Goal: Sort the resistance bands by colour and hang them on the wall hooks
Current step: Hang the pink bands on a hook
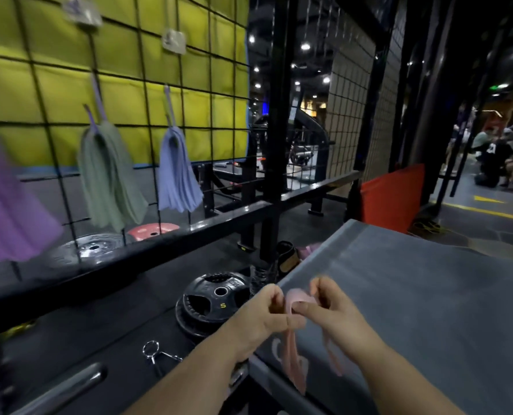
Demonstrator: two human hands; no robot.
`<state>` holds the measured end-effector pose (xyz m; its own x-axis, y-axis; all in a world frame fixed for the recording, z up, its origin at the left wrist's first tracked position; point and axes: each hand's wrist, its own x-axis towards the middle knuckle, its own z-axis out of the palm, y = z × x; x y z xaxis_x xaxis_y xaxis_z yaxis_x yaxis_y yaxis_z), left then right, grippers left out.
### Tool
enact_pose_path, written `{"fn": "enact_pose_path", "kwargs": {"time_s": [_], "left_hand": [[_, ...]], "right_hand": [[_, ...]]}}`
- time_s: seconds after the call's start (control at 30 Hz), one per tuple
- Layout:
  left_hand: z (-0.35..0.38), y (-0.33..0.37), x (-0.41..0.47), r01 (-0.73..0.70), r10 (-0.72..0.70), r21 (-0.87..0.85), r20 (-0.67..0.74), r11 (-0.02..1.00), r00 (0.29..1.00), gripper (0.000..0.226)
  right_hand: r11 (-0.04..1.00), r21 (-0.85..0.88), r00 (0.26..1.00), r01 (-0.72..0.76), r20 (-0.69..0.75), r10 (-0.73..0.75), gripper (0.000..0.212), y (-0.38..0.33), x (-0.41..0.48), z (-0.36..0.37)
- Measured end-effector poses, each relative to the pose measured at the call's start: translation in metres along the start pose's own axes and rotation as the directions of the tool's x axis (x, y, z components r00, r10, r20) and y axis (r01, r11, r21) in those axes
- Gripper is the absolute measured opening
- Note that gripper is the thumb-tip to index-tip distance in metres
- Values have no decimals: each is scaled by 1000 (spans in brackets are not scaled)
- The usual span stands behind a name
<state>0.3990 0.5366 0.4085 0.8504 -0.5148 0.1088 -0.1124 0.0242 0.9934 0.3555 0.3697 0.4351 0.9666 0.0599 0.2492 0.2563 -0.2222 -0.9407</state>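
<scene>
Both my hands sit low in the middle of the frame, above the near left edge of the grey padded surface (423, 295). My left hand (262, 314) has its fingers curled and pinches one side of a thin pale pink elastic resistance band (298, 296). My right hand (336, 307) pinches the other side, thumb on top. The band arches between them, and its loose loops hang blurred below my wrists; I cannot tell whether they touch the surface. On the left of the frame, three bundles of bands hang on the black wire grid panel (147, 94) in front of the yellow padding: a purple bundle (6, 205) at the far left edge, a sage green bundle (111, 178) beside it, and a lilac-blue bundle (179, 172) further right. On the dark floor just left of my hands lies a stack of black iron weight plates (216, 298), with a metal spring collar (156, 353) below it.
</scene>
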Motion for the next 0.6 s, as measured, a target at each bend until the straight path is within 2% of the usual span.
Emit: {"fn": "enact_pose_path", "kwargs": {"time_s": [0.07,0.17,0.3,0.43,0.6], "left_hand": [[-14,14,-12,-17,17,7,-65,1000,998,41],[-40,34,-35,-56,53,-15,-151,998,987,30],[-80,60,-72,-160,146,-20,-303,987,942,15],[-112,85,-110,-244,232,33,-458,969,858,7],[-144,118,-162,-310,325,134,-608,941,724,10]], "right_hand": [[999,-32,999,38,20,-38,40,-14,8,16],[994,-53,995,93,43,-91,38,-36,21,39],[986,51,980,160,113,-165,33,-64,36,79],[957,182,946,224,195,-259,26,-96,42,125],[935,211,865,286,362,-347,16,-146,48,172]]}}
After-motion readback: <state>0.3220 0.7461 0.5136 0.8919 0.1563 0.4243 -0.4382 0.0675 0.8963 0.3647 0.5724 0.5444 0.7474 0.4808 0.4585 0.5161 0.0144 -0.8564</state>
